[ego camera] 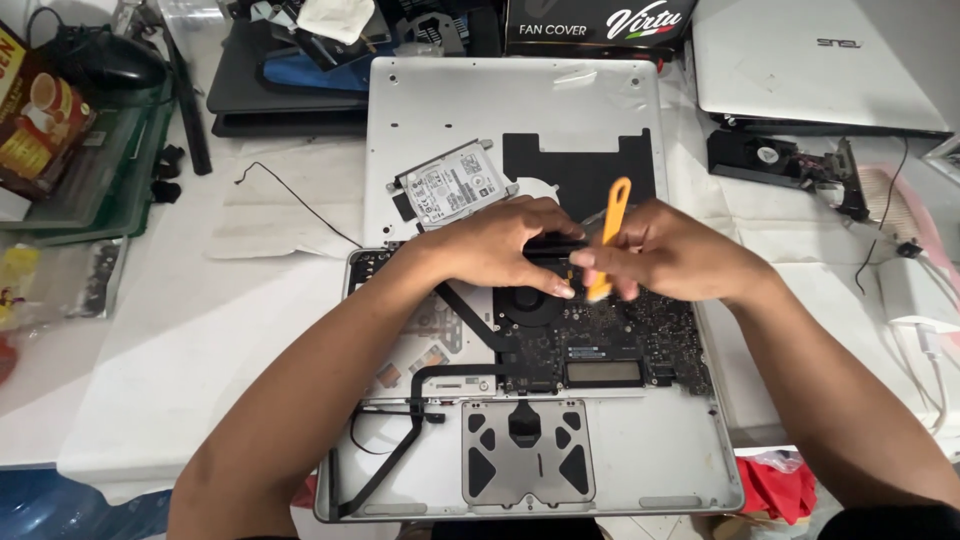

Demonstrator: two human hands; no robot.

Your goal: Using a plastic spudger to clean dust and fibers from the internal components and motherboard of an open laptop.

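Note:
An opened silver laptop [650,450] lies bottom-up in front of me, its dark circuit board [600,345], round fan and trackpad underside exposed. My left hand [495,245] rests on the upper part of the board, fingers pressing on a black part near the fan. My right hand [670,255] grips a yellow plastic pry tool [613,215], its tip pointing down at the board beside my left fingers. The laptop's removed silver bottom cover [470,110] lies just behind, with a hard drive [452,185] resting on it.
A closed white laptop [800,60] sits at the back right, a small black fan assembly [775,160] in front of it. A black box stands at the back, dark laptop parts at back left, a green tray [90,170] far left, white cables at right.

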